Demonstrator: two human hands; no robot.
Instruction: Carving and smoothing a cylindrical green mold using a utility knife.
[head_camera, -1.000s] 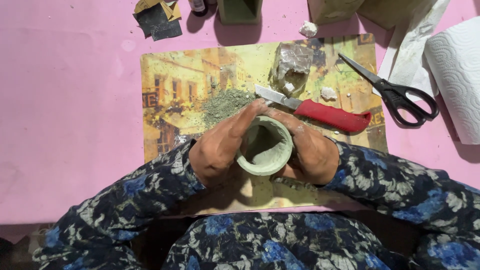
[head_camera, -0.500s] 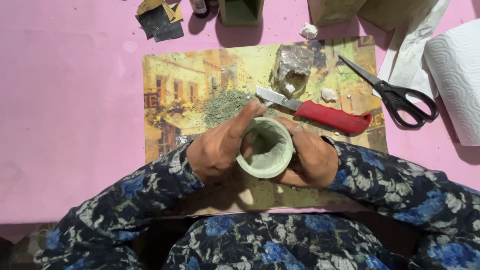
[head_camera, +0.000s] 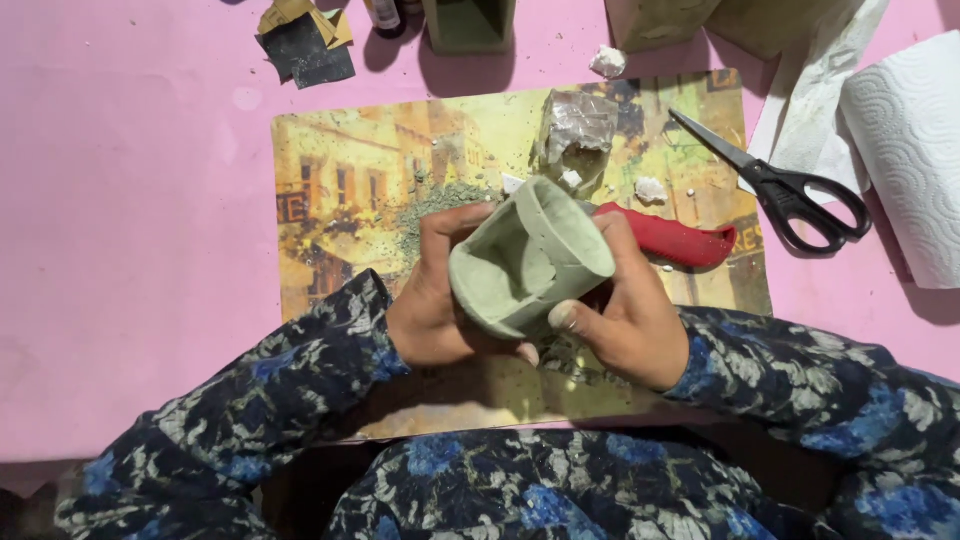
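The pale green clay cup was held above the picture placemat, tilted on its side with the open mouth facing the camera. The left hand was closed on its left wall, fingers curled over the rim; the right hand gripped the right side, thumb across the lower rim. A red-handled knife lay just behind the right hand. Black scissors and a paper towel roll lay further right on the pink table

The person is wearing a dark navy long-sleeved garment with blue and grey flowers printed on it, and the sleeves are reaching to both wrists.
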